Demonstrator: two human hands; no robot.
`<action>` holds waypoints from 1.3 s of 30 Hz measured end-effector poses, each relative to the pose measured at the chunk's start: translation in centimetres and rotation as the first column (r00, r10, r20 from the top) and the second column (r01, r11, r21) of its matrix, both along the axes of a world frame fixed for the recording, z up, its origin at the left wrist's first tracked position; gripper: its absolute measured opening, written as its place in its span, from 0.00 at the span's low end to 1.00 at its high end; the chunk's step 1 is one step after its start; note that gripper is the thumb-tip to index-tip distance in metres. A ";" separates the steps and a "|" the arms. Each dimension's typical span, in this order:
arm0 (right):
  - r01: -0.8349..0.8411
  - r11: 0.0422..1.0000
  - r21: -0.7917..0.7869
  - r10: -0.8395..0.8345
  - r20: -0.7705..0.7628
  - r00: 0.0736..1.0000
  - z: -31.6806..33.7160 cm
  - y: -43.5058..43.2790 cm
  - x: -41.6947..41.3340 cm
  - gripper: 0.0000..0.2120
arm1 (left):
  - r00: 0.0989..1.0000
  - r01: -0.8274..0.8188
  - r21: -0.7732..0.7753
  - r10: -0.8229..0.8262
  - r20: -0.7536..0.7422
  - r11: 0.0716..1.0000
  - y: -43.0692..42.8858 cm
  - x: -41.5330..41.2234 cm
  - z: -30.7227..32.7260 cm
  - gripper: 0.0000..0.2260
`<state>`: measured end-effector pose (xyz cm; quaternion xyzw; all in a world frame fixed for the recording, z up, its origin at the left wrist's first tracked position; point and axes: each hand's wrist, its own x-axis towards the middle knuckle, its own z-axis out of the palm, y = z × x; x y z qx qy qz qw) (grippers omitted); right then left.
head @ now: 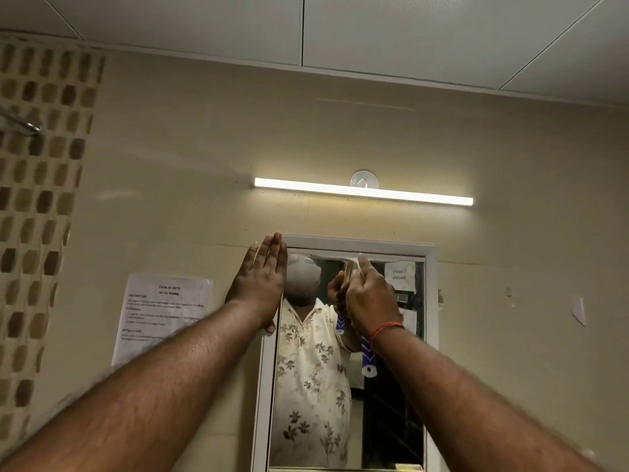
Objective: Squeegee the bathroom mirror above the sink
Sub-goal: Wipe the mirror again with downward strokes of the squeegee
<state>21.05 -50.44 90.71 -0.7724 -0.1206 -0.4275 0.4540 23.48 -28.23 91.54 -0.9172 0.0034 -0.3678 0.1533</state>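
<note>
A white-framed mirror hangs on the beige wall, and a person in a floral shirt is reflected in it. My left hand lies flat with fingers together against the frame's upper left corner. My right hand is closed around a squeegee with a blue and white patterned handle. The handle hangs below my wrist. The squeegee's head touches the glass near the mirror's top edge. My fingers hide most of the head.
A lit tube light runs along the wall above the mirror. A printed paper sheet is taped to the wall left of the frame. Mosaic tiles cover the far left wall. A small paper scrap sticks to the wall at right.
</note>
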 end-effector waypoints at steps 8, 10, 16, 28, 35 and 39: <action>0.079 0.992 -0.100 -0.078 0.010 0.997 -2.1 -0.2 0.7 0.25 | 0.999 0.035 -0.088 -0.036 -0.008 0.996 -0.3 -1.0 -1.2 0.82; 0.085 0.991 -0.106 -0.086 -0.006 0.996 -2.9 -0.1 0.6 0.25 | 0.998 0.058 -0.124 -0.059 -0.007 0.991 -0.3 -1.4 -1.6 0.82; 0.107 0.991 -0.083 -0.113 -0.067 0.991 -7.6 0.1 1.7 0.32 | 0.990 0.136 -0.203 -0.139 -0.002 0.970 -0.8 -2.8 -3.5 0.76; 0.070 0.987 -0.148 -0.099 -0.202 0.974 -16.0 0.2 -1.8 0.29 | 0.972 0.234 -0.244 -0.232 0.035 0.941 -0.4 -2.7 -8.9 0.69; 0.089 0.985 -0.147 -0.125 -0.261 0.957 -23.3 0.3 -1.0 0.30 | 0.958 0.286 -0.193 -0.286 0.026 0.939 1.0 -2.1 -15.7 0.78; 0.097 0.985 -0.143 -0.138 -0.310 0.941 -26.9 0.7 -1.5 0.29 | 0.953 0.299 -0.169 -0.303 0.004 0.939 2.2 -2.0 -21.0 0.76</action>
